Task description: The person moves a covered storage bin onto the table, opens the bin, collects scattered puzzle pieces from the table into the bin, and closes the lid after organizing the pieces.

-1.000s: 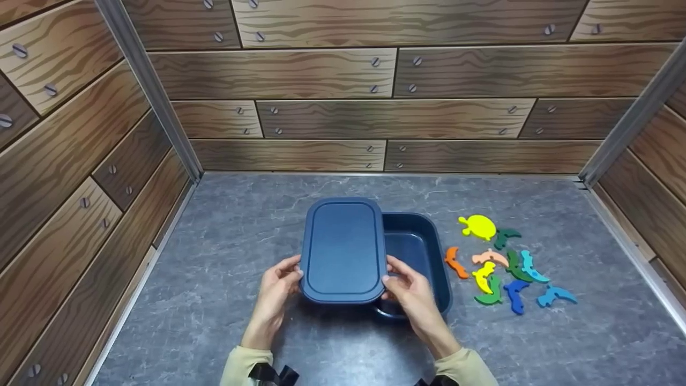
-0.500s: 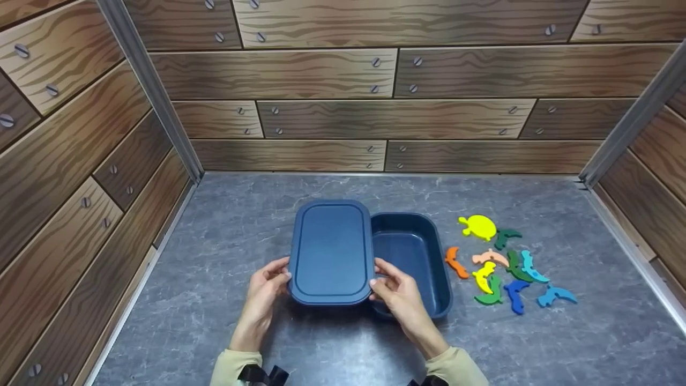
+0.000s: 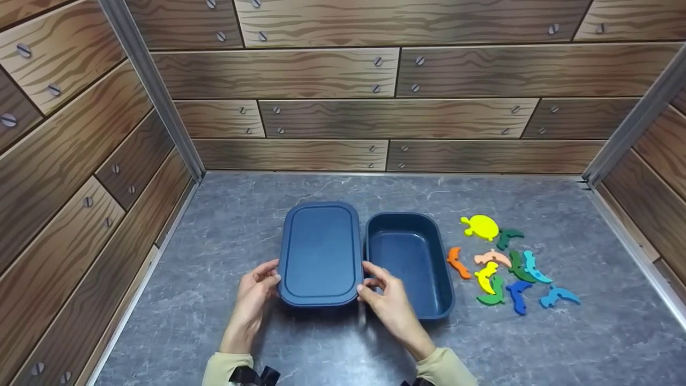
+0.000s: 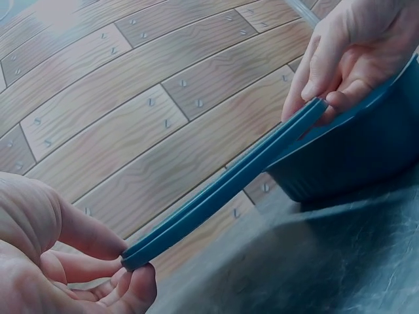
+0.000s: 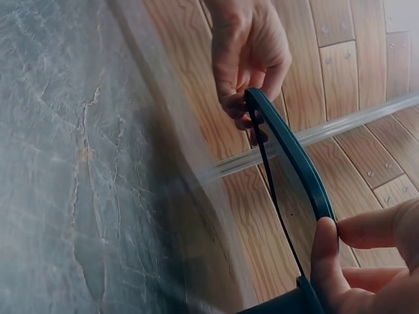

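Note:
A dark blue rectangular lid is held level between both hands, just left of a matching open box. My left hand pinches the lid's near left edge between thumb and fingers. On the opposite edge, my right hand pinches the lid near its right corner, beside the box's left wall. The left wrist view shows the lid edge-on, raised off the table, with the box beyond it. From the right wrist, both thumbs and fingers are seen at the lid's rim. Nothing is visible inside the box.
Right of the box lie several colourful flat animal pieces, among them a yellow turtle, an orange piece and a blue piece. Wood-patterned walls enclose the grey marbled tabletop at the back and sides.
Both hands have carried the lid leftward, away from above the box. The box's opening, partly covered before, now shows fully. The box and animal pieces stay where they were.

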`<control>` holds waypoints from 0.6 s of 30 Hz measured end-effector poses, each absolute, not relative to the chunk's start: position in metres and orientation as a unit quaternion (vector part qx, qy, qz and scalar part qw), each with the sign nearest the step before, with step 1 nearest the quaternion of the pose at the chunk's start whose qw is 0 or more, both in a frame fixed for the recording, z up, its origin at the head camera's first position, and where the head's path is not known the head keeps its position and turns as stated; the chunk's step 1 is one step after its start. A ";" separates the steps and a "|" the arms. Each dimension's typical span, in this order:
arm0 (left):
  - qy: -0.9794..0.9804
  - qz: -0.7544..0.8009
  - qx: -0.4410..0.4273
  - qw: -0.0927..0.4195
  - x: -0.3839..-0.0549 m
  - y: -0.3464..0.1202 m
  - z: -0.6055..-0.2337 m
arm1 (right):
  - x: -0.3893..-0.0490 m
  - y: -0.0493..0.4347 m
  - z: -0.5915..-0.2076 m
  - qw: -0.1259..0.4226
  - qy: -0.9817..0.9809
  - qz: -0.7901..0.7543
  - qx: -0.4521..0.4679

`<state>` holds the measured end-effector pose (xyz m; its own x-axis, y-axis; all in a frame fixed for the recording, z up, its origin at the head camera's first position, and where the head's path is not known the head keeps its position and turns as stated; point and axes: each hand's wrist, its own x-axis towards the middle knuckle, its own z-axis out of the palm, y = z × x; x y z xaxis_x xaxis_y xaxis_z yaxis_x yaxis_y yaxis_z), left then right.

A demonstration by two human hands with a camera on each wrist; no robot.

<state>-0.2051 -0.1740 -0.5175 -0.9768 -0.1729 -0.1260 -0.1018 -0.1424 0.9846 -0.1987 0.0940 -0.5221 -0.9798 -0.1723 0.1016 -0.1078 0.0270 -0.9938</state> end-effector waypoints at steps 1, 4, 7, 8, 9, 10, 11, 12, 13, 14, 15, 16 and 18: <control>-0.652 -0.750 0.105 0.025 -0.205 -0.175 -0.517 | -0.198 0.093 -0.522 0.019 0.727 -0.679 -0.098; -0.647 -0.755 0.105 0.024 -0.204 -0.176 -0.517 | -0.197 0.090 -0.523 0.002 0.755 -0.649 -0.097; -0.648 -0.754 0.104 0.021 -0.204 -0.178 -0.517 | -0.195 0.086 -0.525 -0.017 0.776 -0.622 -0.099; -0.651 -0.752 0.104 0.021 -0.204 -0.178 -0.517 | -0.195 0.085 -0.526 -0.021 0.779 -0.619 -0.102; -0.654 -0.749 0.104 0.021 -0.204 -0.179 -0.518 | -0.194 0.084 -0.527 -0.025 0.781 -0.615 -0.106; -0.656 -0.747 0.105 0.022 -0.204 -0.180 -0.518 | -0.194 0.083 -0.527 -0.029 0.784 -0.610 -0.110; -0.659 -0.744 0.106 0.024 -0.205 -0.180 -0.518 | -0.193 0.081 -0.527 -0.032 0.787 -0.605 -0.114; -0.662 -0.741 0.108 0.025 -0.205 -0.180 -0.519 | -0.192 0.080 -0.528 -0.035 0.790 -0.600 -0.119; -0.665 -0.739 0.109 0.026 -0.206 -0.181 -0.520 | -0.191 0.079 -0.528 -0.033 0.791 -0.598 -0.121; -0.667 -0.737 0.109 0.028 -0.207 -0.181 -0.521 | -0.190 0.078 -0.528 -0.033 0.794 -0.594 -0.123; -0.669 -0.734 0.109 0.029 -0.207 -0.182 -0.522 | -0.189 0.077 -0.528 -0.031 0.798 -0.589 -0.125; -0.671 -0.733 0.110 0.029 -0.208 -0.182 -0.523 | -0.187 0.076 -0.528 -0.030 0.802 -0.583 -0.129; -0.676 -0.728 0.110 0.030 -0.208 -0.183 -0.525 | -0.185 0.074 -0.528 -0.026 0.809 -0.571 -0.136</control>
